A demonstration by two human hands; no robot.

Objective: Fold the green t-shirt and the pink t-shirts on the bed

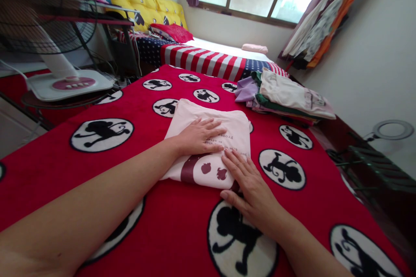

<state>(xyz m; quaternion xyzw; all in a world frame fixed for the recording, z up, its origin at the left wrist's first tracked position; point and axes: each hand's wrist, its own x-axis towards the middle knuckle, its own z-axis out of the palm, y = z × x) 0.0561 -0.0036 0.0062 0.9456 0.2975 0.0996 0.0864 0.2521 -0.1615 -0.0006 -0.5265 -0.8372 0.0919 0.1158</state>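
A pale pink T-shirt (185, 117), folded into a rough square, lies on the red blanket (169, 229) in front of me. Dark print and small lettering show on its upper face. My left hand (202, 135) rests flat across the middle of the shirt, fingers pointing right. On the shirt's near right corner lies my right hand (248, 184), its fingers stretched out and its thumb by the near edge. The fingertips of both hands almost meet. Part of the print is hidden under the hands.
Folded clothes (286, 93) are stacked at the blanket's far right. To the left, a fan (69, 82) stands on a stool. Beyond the blanket is a bed with a striped cover (208, 60). Clothes (328, 21) hang by the window, and a ring light (393, 130) stands right.
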